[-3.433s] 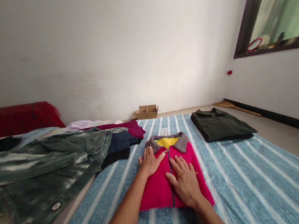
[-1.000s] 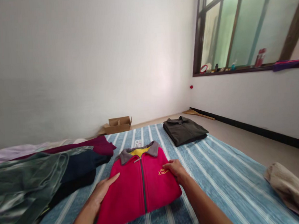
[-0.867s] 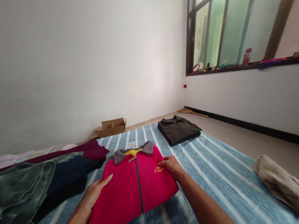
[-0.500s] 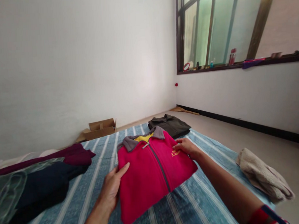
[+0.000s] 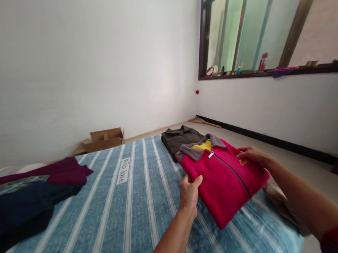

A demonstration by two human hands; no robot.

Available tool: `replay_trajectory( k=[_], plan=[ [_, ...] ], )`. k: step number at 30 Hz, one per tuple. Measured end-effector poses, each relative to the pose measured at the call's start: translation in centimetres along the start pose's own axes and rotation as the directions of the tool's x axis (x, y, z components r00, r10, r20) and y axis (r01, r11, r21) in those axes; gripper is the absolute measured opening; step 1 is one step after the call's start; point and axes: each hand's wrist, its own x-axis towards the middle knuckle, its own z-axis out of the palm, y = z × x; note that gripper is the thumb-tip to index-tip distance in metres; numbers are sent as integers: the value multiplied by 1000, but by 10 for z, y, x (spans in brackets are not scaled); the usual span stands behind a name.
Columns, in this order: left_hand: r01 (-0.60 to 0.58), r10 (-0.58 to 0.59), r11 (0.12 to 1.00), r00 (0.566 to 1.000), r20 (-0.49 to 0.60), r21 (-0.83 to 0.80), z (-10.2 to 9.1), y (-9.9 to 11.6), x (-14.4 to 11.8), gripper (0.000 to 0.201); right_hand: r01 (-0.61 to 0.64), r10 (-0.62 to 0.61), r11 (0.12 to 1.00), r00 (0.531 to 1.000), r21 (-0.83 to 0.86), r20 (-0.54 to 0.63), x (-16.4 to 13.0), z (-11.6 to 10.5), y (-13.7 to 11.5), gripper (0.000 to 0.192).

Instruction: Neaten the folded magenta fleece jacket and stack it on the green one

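A folded red zip jacket point(image 5: 221, 184) with a grey collar, yellow inside the neck and a small yellow emblem is held between both hands, tilted above the bed. My left hand point(image 5: 190, 192) grips its left side, thumb on top and fingers underneath. On the opposite side my right hand point(image 5: 253, 155) holds the edge near the emblem, its fingers lying over the front. Just beyond the red collar lies a folded dark grey jacket point(image 5: 178, 139). A beige folded garment point(image 5: 280, 200) is partly hidden behind my right forearm.
The blue striped bedsheet point(image 5: 106, 218) bears a "With love" print. Dark navy and maroon clothes point(image 5: 68, 172) lie at the left. An open cardboard box point(image 5: 107, 140) stands past the bed by the wall. Small items line the window sill point(image 5: 246, 75) at the right.
Both hands have carried the red jacket to the right, beside the dark grey jacket and over part of the beige garment. The "With love" print has come into view.
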Motion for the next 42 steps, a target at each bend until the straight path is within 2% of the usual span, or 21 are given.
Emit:
replay_trajectory(
  k=[3,9,17,21,26,35,42],
  plan=[
    [40,-40,999,999,8,8,9,-18,5,29,-25,24,999,999,-36,-37,1,-9,16,35],
    [142,-140,989,989,-40,36,6,-42,11,23,-108,92,985,988,-131,-121,9,-5,44,26],
    [84,-84,996,996,1,22,14,-34,10,27,-69,57,992,992,-104,-113,15,-14,35,32],
    [149,-148,988,989,-15,45,14,-33,12,26,-108,94,990,986,-91,-138,20,-12,45,25],
    [259,-256,962,965,-50,85,14,-32,12,25,-144,118,977,979,-158,-164,27,-11,53,15],
    [280,-277,959,957,-87,35,20,-33,13,24,-136,49,939,962,-315,-270,38,-17,45,24],
    [304,-299,949,952,-71,81,20,-32,14,20,-113,-10,898,960,-424,-279,37,-13,44,22]
  ],
)
